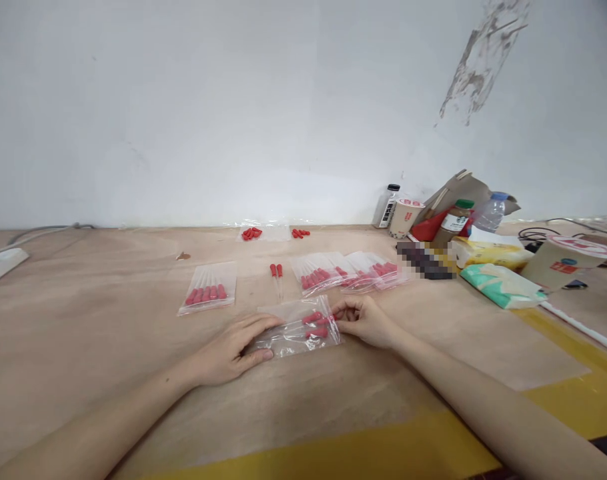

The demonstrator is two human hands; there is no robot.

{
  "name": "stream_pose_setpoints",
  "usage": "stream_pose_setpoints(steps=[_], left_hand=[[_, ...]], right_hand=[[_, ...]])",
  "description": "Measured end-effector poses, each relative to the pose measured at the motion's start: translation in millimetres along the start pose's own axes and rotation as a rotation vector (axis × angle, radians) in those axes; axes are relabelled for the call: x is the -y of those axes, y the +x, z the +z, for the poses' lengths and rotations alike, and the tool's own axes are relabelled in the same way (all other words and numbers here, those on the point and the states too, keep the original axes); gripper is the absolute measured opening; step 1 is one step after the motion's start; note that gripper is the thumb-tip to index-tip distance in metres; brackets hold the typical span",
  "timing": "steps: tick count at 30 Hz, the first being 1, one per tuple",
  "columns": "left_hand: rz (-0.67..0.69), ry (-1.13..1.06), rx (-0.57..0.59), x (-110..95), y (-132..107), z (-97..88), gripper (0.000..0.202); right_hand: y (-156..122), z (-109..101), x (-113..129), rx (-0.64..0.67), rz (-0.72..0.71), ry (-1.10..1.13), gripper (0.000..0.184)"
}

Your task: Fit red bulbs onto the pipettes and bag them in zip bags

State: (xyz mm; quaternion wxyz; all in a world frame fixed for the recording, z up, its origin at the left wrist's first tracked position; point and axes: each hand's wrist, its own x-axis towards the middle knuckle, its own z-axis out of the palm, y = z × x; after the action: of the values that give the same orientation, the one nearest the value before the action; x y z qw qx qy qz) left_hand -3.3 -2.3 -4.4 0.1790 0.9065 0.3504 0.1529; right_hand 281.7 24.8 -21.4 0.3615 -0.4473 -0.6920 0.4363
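A clear zip bag [288, 343] lies flat in front of me, its mouth to the right, holding glass droppers with red rubber bulbs [316, 333]. My left hand [233, 347] holds the bag's left end, fingers over the top edge and thumb at the lower corner. At the mouth, my right hand [363, 321] pinches the red bulb of a dropper [329, 320] that reaches into the bag. Two loose droppers [276, 271] lie side by side just beyond the bag. A filled bag of droppers [207, 293] rests to the left.
Several filled dropper bags [316, 277] overlap at the right. Red bulbs [251, 233] lie on a bag near the wall, with more loose bulbs [300, 233] beside them. Bottles [453, 223], cups [406, 219] and tissue packs [503, 285] crowd the right side. A white power strip [6, 265] sits far left.
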Motion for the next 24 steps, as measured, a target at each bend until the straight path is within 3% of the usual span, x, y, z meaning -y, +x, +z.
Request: stream_pose_setpoints(steps=[6,11,15,17,20,22,24], left_hand=[[0.011,0.000,-0.005,1.1,-0.2,1.1,0.042],[0.025,0.005,0.006,2.1,-0.1,1.4,0.040],[0.052,0.012,0.013,3.3,0.6,1.8,0.038],[0.064,0.014,0.008,3.6,1.0,2.1,0.038],[0.070,0.014,0.010,3.6,1.3,2.1,0.038],[0.070,0.018,0.013,3.3,1.2,1.9,0.038],[0.073,0.025,0.013,2.7,1.0,1.4,0.038]], right_hand=[[-3.1,2.8,4.7,0.115,0.050,0.164,0.022],[0.0,-8.7,1.3,0.178,0.109,0.271,0.033],[18.7,-14.5,10.5,-0.065,-0.026,-0.015,0.018],[35.0,-8.8,19.3,-0.127,-0.089,-0.178,0.009],[65.3,12.5,33.1,-0.110,-0.064,-0.395,0.009],[86.5,31.7,39.6,-0.124,0.028,-0.591,0.013],[106.4,50.1,42.5,-0.161,0.061,-0.646,0.022]])
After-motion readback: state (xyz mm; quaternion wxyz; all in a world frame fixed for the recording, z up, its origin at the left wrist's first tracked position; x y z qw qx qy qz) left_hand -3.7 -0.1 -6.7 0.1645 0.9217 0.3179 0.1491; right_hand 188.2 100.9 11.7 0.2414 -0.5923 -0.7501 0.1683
